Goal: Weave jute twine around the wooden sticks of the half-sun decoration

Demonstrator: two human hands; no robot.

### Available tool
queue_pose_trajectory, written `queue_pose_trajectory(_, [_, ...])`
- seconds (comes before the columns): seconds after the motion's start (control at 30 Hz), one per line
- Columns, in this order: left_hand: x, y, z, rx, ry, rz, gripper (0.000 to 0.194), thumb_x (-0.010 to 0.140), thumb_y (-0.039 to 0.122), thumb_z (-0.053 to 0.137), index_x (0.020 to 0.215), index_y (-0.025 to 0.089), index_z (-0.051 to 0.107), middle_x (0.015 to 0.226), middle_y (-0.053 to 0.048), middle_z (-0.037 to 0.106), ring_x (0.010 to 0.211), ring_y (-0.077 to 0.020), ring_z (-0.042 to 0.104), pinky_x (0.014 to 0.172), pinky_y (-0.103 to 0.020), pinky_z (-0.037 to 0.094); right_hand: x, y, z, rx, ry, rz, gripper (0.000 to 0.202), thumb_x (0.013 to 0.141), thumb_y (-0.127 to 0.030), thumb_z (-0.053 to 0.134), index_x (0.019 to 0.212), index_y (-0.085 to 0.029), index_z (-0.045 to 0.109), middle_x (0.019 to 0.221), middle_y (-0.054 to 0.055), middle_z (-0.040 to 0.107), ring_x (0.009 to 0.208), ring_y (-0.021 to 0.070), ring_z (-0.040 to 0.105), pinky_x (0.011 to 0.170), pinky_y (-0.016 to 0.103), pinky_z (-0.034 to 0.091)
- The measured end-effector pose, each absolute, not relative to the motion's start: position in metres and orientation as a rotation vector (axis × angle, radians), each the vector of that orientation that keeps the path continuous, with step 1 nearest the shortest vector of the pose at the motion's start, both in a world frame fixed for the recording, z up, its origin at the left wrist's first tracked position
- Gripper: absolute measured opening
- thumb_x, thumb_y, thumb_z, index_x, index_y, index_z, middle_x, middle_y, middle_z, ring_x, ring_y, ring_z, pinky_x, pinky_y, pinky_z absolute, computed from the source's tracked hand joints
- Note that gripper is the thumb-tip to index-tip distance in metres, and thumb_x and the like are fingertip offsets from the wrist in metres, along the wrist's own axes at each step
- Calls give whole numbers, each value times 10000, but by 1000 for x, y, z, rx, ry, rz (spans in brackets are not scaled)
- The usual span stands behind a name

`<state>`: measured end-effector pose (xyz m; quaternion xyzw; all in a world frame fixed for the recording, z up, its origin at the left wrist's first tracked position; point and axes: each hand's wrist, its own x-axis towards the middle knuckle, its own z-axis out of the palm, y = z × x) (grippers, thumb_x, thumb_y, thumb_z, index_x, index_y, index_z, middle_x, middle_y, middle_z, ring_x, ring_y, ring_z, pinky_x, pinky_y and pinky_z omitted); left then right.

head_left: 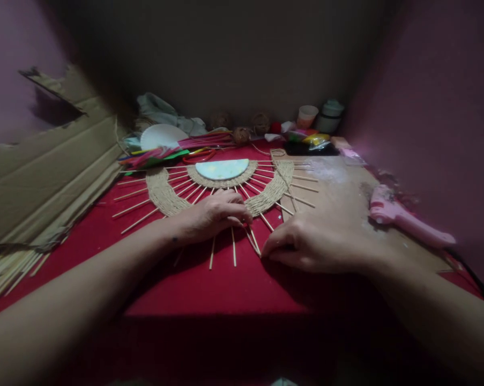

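A half-round weaving with a pale blue half-disc (222,169) at its centre lies on the red cloth. Thin wooden sticks (137,193) fan outward from it, crossed by an inner and an outer band of woven twine (161,193). My left hand (221,212) rests over the near part of the outer band, fingers closed on it, hiding that stretch. Between my hands runs a strand of twine (253,242) beside a stick's end. My right hand (302,244) pinches the strand near that tip, its fingertips partly hidden.
A pink glue gun (406,217) lies at right on a brown board (334,187). Torn cardboard (89,134) and a bundle of sticks (20,273) are at left. Along the back wall sit a white paper plate (163,136), twine balls (242,135), a cup (307,116) and a jar (330,116).
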<state>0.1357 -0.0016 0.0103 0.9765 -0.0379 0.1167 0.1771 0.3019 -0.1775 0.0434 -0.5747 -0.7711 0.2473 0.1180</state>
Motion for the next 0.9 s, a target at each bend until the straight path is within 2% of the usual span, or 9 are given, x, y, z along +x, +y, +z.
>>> queue_pose_trajectory(0.1, [136,-3,10,2800,-164,331,254,946,214,458,943,242,710,848,-38,575,792,-132,513,715,-255,428,293,-185,36,-1630,-2354,508,187,847,-134,532,852,-189,711,751,19,687,629,102,554,582,229,346])
queue_pose_trajectory(0.27, [135,-8,13,2836,-159,314,299,953,209,428,974,255,722,813,-38,572,765,-131,512,690,-251,431,282,-194,27,-1563,-2566,136,234,868,-124,445,714,-169,616,634,18,581,539,108,417,522,270,257])
queue_pose_trajectory(0.4, [136,-8,12,2822,-139,328,286,943,210,437,933,241,721,819,-38,565,761,-127,510,675,-237,432,285,-198,19,-1547,-2583,-114,215,860,-112,445,738,-174,610,654,18,574,528,115,385,522,298,231])
queue_pose_trajectory(0.53, [137,-5,10,2808,-139,306,262,936,191,450,933,232,708,843,-42,567,785,-134,514,706,-249,443,292,-200,13,-1563,-2596,-331,212,893,-132,455,772,-163,627,653,30,581,547,128,424,544,315,229])
queue_pose_trajectory(0.9, [140,-5,9,2810,-166,313,216,946,224,483,977,216,697,843,-32,573,786,-130,509,719,-243,420,289,-209,11,-1496,-2551,-400,222,884,-97,456,942,-102,670,647,41,591,538,161,474,528,327,232])
